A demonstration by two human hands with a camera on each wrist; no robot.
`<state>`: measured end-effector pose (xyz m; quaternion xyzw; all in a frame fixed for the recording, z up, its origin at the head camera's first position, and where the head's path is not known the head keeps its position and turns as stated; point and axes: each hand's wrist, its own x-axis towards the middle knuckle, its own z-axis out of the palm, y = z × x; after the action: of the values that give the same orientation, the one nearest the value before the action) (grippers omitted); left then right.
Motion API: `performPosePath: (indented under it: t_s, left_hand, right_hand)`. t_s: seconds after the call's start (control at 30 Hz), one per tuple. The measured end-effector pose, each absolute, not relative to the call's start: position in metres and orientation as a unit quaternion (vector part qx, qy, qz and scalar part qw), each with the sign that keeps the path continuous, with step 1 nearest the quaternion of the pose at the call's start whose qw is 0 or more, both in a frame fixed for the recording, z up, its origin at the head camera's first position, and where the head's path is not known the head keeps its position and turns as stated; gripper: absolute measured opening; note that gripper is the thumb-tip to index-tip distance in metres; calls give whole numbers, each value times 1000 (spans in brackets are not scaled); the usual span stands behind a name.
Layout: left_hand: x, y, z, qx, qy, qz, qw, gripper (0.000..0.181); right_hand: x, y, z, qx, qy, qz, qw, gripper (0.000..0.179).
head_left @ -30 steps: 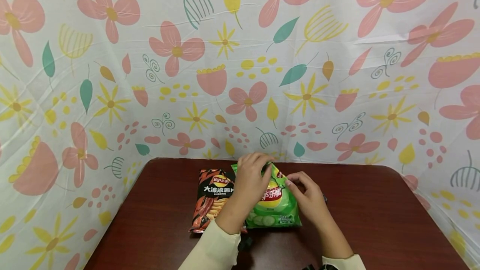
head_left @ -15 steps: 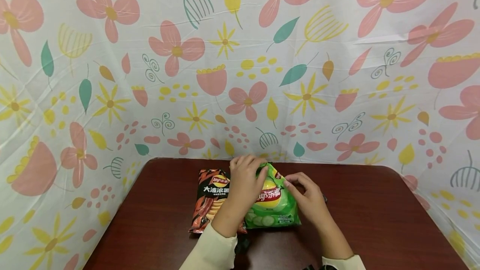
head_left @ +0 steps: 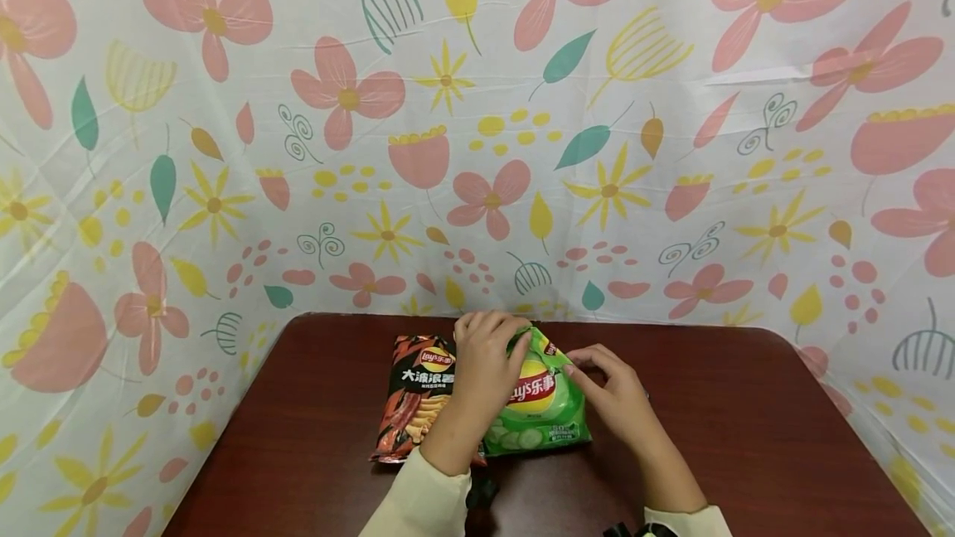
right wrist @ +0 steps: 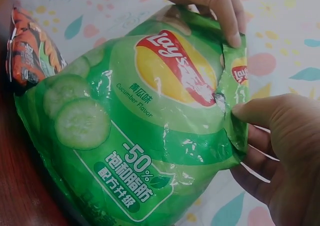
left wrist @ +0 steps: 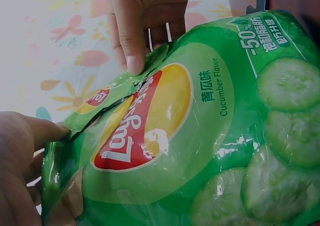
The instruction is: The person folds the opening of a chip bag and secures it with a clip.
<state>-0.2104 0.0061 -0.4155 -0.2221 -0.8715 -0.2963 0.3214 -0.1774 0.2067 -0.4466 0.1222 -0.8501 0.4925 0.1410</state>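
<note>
A green cucumber-flavour bag of potato chips (head_left: pixel 539 417) is propped up on the table, its printed front toward me. At its upper left corner my left hand (head_left: pixel 487 367) grips the edge, thumb in front and fingers behind. My right hand (head_left: pixel 615 392) pinches the upper right edge between thumb and fingers. Both wrist views show the same hold. In the right wrist view, the bag's top strip (right wrist: pixel 236 76) overlaps the large logo, with a ragged dark edge between them. Behind my left forearm, a black and orange chip bag (head_left: pixel 421 384) lies partly hidden.
The dark red-brown wooden table (head_left: pixel 753 413) extends to both sides of the bags. A white curtain (head_left: pixel 656 189) printed with flowers hangs behind its far edge. A small black object (head_left: pixel 483 494) shows beside my left sleeve.
My left hand has shifted slightly left, uncovering more of the green bag's front and covering more of the black and orange one. Both hands keep hold of the green bag.
</note>
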Motion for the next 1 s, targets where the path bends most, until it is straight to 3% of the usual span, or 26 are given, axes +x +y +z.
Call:
performPosePath:
  t_s: [0.4, 0.6, 1.0]
  left_hand:
    - [-210, 3, -420, -220, -858, -307, 348, 13]
    - [-210, 1, -420, -213, -857, -317, 346, 12]
    - [-211, 0, -420, -205, -857, -322, 347, 11]
  right_hand:
    - [-193, 222, -474, 132, -855, 480, 144, 20]
    - [-197, 243, -477, 73, -894, 414, 154, 28]
    - [-201, 284, -489, -50, -935, 349, 32, 52]
